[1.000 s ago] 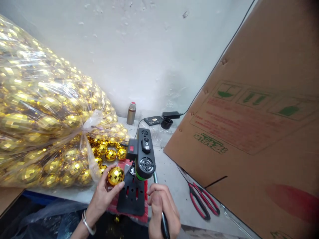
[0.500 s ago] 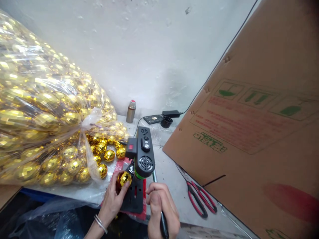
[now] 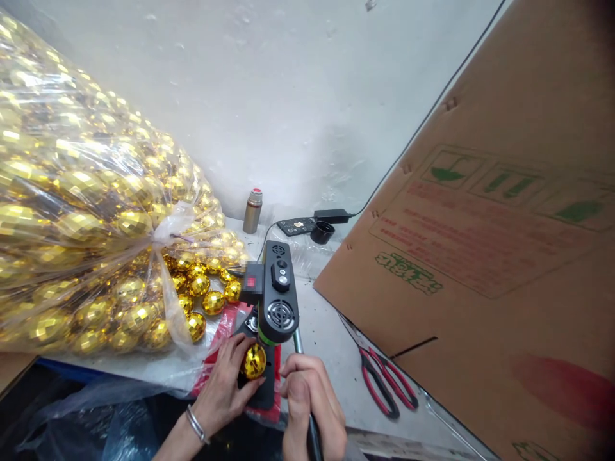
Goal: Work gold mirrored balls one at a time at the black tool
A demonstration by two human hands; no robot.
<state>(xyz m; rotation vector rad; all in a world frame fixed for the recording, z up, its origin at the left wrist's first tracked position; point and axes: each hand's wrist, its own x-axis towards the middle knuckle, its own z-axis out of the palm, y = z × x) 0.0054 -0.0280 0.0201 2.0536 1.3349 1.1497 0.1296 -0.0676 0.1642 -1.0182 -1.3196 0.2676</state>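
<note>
My left hand (image 3: 229,376) has its fingers and thumb around a shiny gold faceted ball (image 3: 255,362). Beneath the ball lies the slotted black base (image 3: 263,392) of a small bench machine that looks like a drill press (image 3: 278,294). The ball is just below and in front of the machine's head; whether it touches the base I cannot tell. My right hand (image 3: 314,400) is wrapped around the black grip of the machine's metal lever (image 3: 298,341). Red plastic (image 3: 225,333) shows under the base.
A large clear bag (image 3: 96,211) of gold balls fills the left, with several loose balls (image 3: 213,302) by its tied neck. Red-handled pliers (image 3: 384,384) lie at right before a big cardboard box (image 3: 480,211). Behind are a metal flask (image 3: 252,211) and black cup (image 3: 321,232).
My left hand has moved the gold ball down and to the right, over the base, and turned it. My right hand stays on the lever, almost unmoved.
</note>
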